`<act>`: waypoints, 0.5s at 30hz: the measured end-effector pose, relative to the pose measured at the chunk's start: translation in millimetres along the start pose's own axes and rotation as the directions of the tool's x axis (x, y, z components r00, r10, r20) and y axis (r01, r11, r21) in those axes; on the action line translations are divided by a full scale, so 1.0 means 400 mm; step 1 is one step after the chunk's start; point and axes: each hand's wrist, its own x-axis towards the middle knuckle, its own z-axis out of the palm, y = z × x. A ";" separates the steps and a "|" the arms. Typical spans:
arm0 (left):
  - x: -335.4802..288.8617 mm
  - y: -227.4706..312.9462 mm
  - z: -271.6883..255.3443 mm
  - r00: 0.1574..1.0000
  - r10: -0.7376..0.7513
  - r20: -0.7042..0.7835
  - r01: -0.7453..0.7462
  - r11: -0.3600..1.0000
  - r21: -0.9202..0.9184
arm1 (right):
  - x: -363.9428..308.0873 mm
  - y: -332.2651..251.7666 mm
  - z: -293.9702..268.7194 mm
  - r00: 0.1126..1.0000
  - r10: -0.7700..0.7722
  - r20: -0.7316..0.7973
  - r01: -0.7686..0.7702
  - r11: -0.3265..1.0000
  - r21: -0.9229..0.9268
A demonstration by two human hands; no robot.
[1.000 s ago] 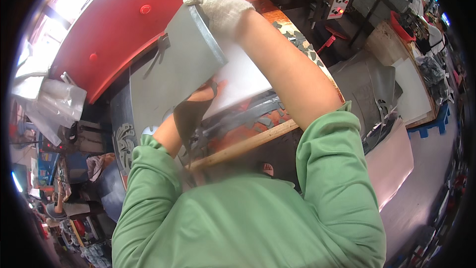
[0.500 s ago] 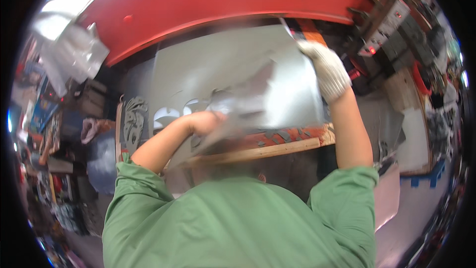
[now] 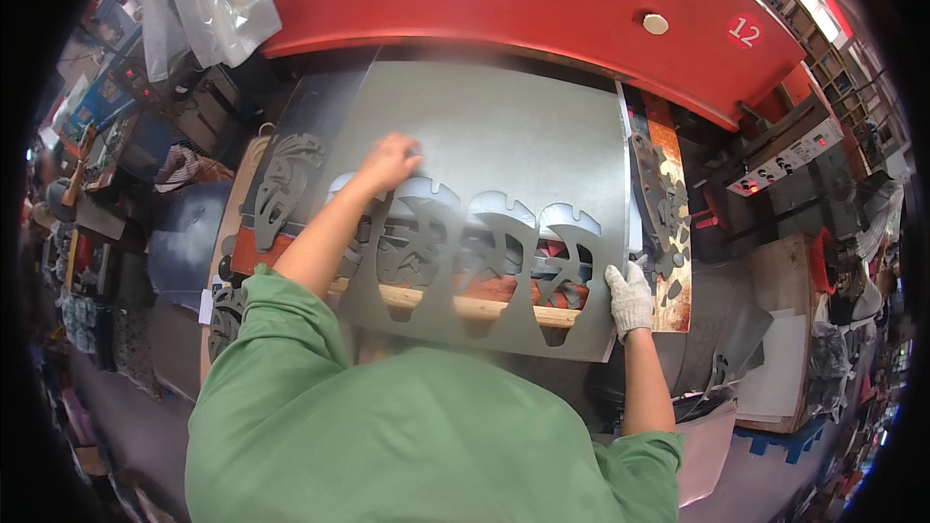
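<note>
The gray sheet (image 3: 504, 126) lies at six o'clock from the red machine (image 3: 436, 0). Its holes (image 3: 484, 289) line up nine to three. The gloved right hand (image 3: 631, 298) is nearer its edge, at four; the bare left hand (image 3: 391, 164) is at ten. I can't tell if either grips.

Gloved right hand (image 3: 630, 298) touches a cut grey sheet (image 3: 504, 126); bare left hand (image 3: 389, 165) extends over it; red panel (image 3: 572, 15) beyond.
</note>
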 end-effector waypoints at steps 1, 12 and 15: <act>-0.006 -0.041 0.024 0.947 0.122 -0.297 -0.021 0.946 0.322 | 0.002 -0.001 -0.004 0.999 -0.034 -0.015 0.034 0.999 -0.015; -0.188 0.030 -0.026 0.959 0.126 0.256 -0.108 0.991 -0.082 | 0.017 0.044 -0.002 0.997 -0.068 0.034 0.062 0.987 0.152; -0.288 0.015 -0.057 0.965 0.261 -0.020 -0.261 0.965 -0.012 | 0.023 0.056 0.000 0.995 -0.084 0.048 0.070 0.966 0.249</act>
